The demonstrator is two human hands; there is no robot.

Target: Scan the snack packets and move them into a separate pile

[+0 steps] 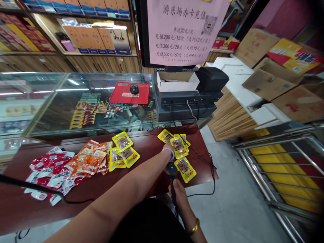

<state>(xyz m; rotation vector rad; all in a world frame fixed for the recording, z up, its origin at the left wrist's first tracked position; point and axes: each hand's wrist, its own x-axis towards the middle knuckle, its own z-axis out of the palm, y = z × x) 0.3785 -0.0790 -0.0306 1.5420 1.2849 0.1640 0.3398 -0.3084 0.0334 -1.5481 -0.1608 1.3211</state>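
My left arm reaches across the dark red wooden tabletop [149,184]. My left hand [168,147] is at the yellow snack packets [179,145] on the right; its fingers are hidden, so I cannot tell whether it grips one. In my right hand [181,195] is the handle of a black barcode scanner [171,169] with a small blue light, its head just below my left wrist. One more yellow packet [185,169] lies right of the scanner. Further left are a few other yellow packets [123,141], a pile of orange packets [87,158] and a heap of red and white packets [52,168].
Behind the tabletop stands a glass display case [50,125] with a red mouse pad [116,92] and mouse [134,88] on top. A monitor back with a pink sign [177,33] rises above a cash drawer [187,99]. Black cables [202,158] trail over the right edge.
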